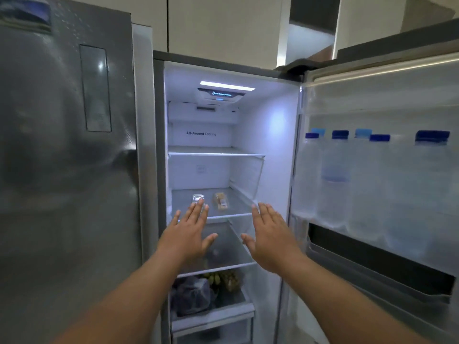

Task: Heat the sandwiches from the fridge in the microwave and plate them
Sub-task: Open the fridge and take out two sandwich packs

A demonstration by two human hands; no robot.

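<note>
While both forearms stretch forward from the bottom of the view, the left hand (190,230) and the right hand (269,234) are spread flat, fingers straight and apart, palms turned away, pinching nothing; they hover in front of the open fridge (268,135), level with the front edge of the middle shelf (223,215). Below them, a drawer (213,316) holds a dark bag (192,295) and what looks like a bunch of bananas (214,278); to the right, the open door's rack carries a row of blue-capped water bottles (335,175). Farther in, on the middle shelf, lie two wrapped sandwiches: a clear-wrapped one (198,197) toward the left, just past the left fingertips, and a browner one (220,201) beside it near the centre, with a small label too blurred to read. The step in hand seems to be fetching the sandwiches; heating and plating are not yet begun. The next move likely calls for reaching over the shelf's front edge and closing a hand on each packet. At the back wall the words "All-Around Cooling" are legible; the lit panel above reads something like "Anti-Bacterial Protector", though it is small.
</note>
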